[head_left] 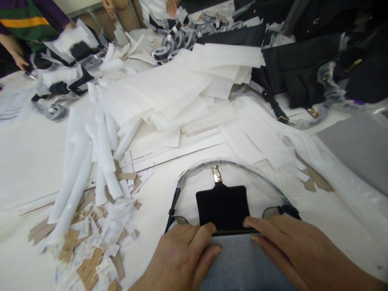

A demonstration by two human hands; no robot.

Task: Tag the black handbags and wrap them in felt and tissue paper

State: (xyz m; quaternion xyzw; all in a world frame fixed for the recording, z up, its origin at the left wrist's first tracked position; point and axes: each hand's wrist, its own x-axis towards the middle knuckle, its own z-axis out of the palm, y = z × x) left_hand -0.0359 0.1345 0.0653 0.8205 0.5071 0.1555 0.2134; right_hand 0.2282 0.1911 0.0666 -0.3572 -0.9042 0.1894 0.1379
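Observation:
A handbag (pixel 242 258) with a blue-grey front lies before me at the lower edge of the head view. Its black flap (pixel 223 207) is folded away from me, with a gold clasp (pixel 216 173) at the tip. The dark shoulder strap (pixel 230 165), covered in clear plastic, arches beyond the flap. My left hand (pixel 184 254) pinches the bag's top edge left of the flap, thumb on the near side. On the right, my right hand (pixel 291 242) grips the same edge between thumb and fingers. The lower part of the bag is out of frame.
White foam sheets (pixel 176 85) are piled ahead, and rolled white foam (pixel 77 169) lies to the left. Tags and brown card scraps (pixel 91 262) sit at lower left. Black bags (pixel 300 64) stand at the far right. Across the table, a co-worker's hand (pixel 20 60) is near wrapped bags.

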